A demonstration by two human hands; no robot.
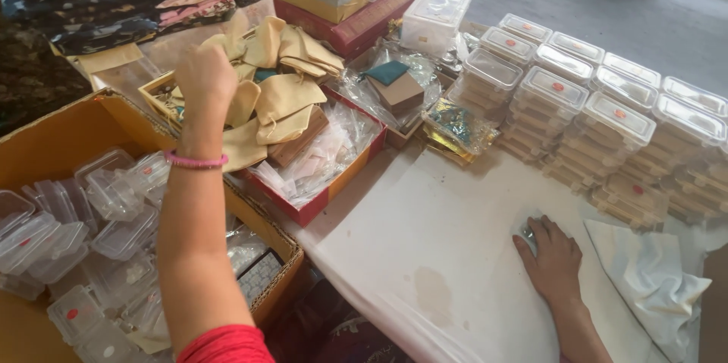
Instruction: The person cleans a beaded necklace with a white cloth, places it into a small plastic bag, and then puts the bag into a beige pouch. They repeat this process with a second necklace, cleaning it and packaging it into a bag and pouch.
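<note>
- Pouches (277, 94): I see a loose heap of tan cloth pouches, soft and creased, lying every which way over one another. They fill the far end of a red tray (318, 200) and spill across a small box just beside it. My left hand (203, 75) is closed at the near-left edge of the heap; I cannot tell whether it grips one.
- Clear box (527, 230): a small see-through plastic box lies flat on the white sheet, mostly hidden under my right hand (553, 261), which rests palm down on it. Only its far-left corner shows past my fingers.
</note>
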